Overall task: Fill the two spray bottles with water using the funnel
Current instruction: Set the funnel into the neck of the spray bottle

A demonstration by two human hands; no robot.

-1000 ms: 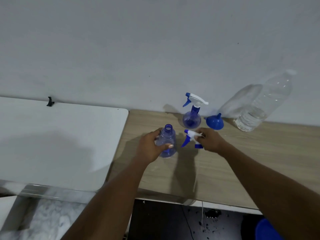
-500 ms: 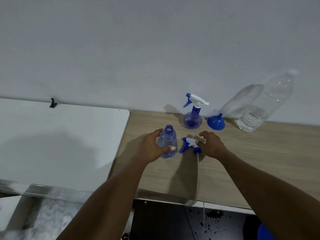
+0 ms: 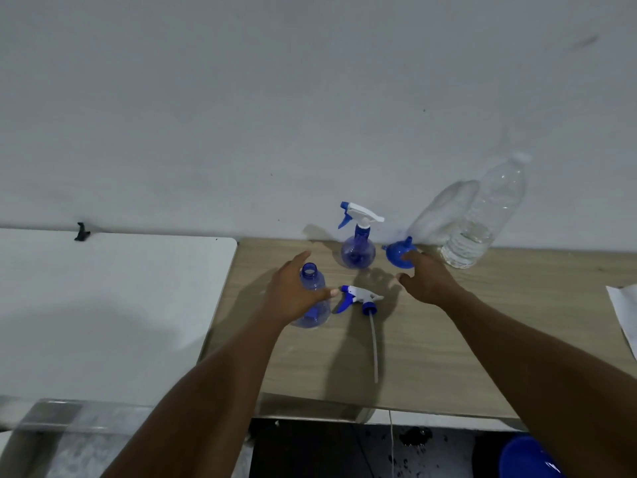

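Note:
My left hand (image 3: 293, 291) grips an uncapped blue spray bottle (image 3: 315, 307) standing on the wooden table (image 3: 482, 332). Its white and blue spray head (image 3: 360, 298) lies on the table just right of it, dip tube pointing toward me. A second blue spray bottle (image 3: 358, 250) with its head on stands by the wall. A blue funnel (image 3: 396, 253) lies upside down to its right. My right hand (image 3: 427, 281) is open, its fingertips touching the funnel. A clear water bottle (image 3: 482, 222), partly filled, stands by the wall at the right.
A white table (image 3: 103, 305) adjoins the wooden one on the left, with a small black clip (image 3: 82, 232) at its back edge. A white sheet (image 3: 624, 312) lies at the right edge. A blue object (image 3: 527, 460) sits on the floor below.
My right hand laid the spray head down on the table, let go of it, and moved back and right to the funnel. My left hand stayed on the uncapped bottle.

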